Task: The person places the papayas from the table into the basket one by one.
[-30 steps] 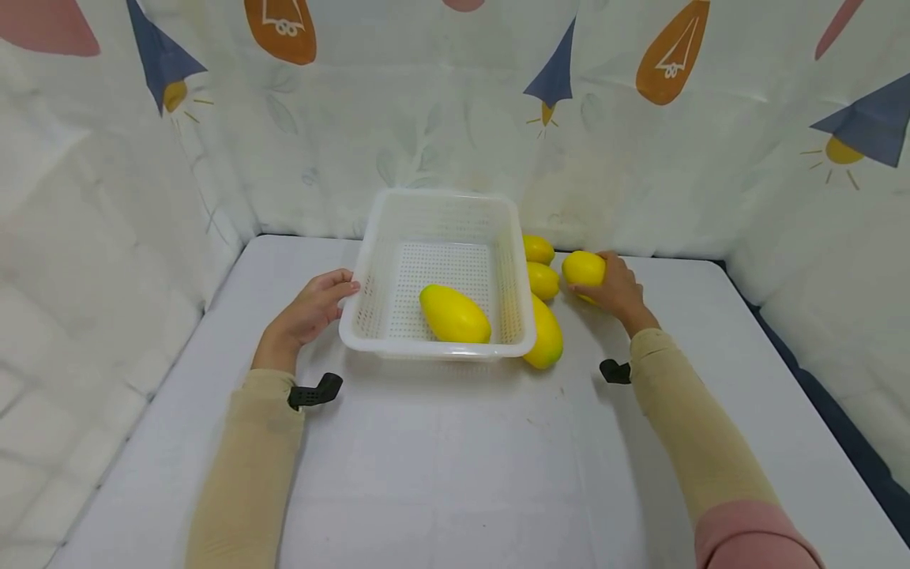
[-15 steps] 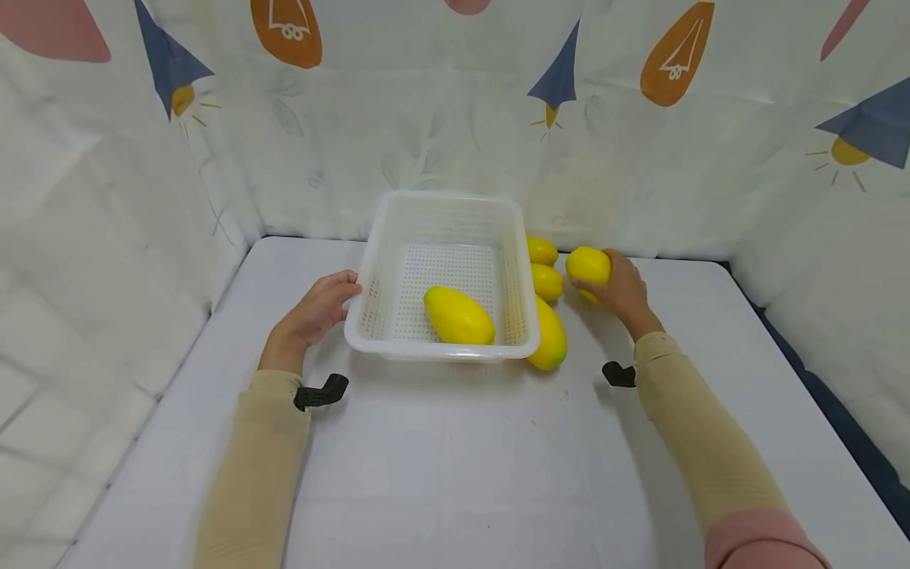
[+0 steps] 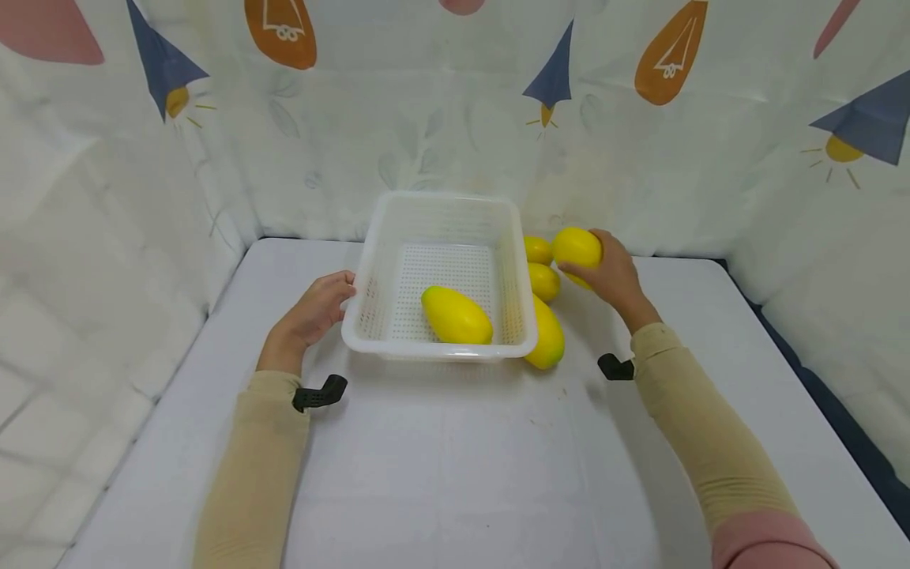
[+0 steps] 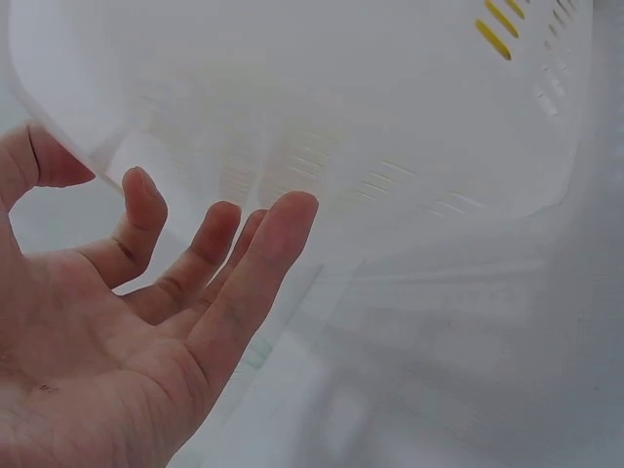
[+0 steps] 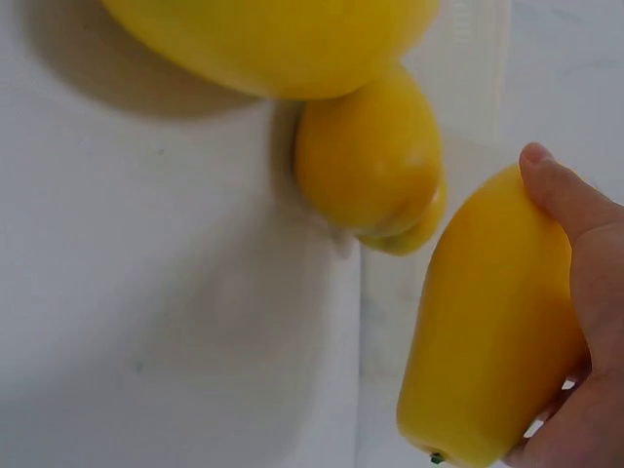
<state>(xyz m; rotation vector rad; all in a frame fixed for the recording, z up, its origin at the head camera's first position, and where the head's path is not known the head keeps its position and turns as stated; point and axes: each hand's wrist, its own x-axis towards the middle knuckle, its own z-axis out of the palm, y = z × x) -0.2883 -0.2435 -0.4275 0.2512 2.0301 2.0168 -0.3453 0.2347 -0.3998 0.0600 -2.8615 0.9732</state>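
A white perforated plastic basket (image 3: 434, 348) sits mid-table with one yellow mango (image 3: 456, 316) inside, near its front. At its left rim, my left hand (image 3: 309, 312) pinches the edge between thumb and index finger; the left wrist view has the other fingers loosely bent under the basket wall (image 4: 292, 107). My right hand (image 3: 617, 276) grips another yellow mango (image 3: 576, 249), held up off the table, thumb on one side. In the right wrist view this mango (image 5: 492, 317) has a small green stem spot at its lower end.
Several mangoes lie against the basket's right side: a back one (image 3: 537, 250), a middle one (image 3: 543, 282) and a larger front one (image 3: 547, 336), partly hidden by the rim. A patterned curtain (image 3: 455, 126) hangs behind the white table (image 3: 455, 458).
My right hand has lifted its mango up from the table and slightly left, toward the basket. The left hand stays at the basket rim.
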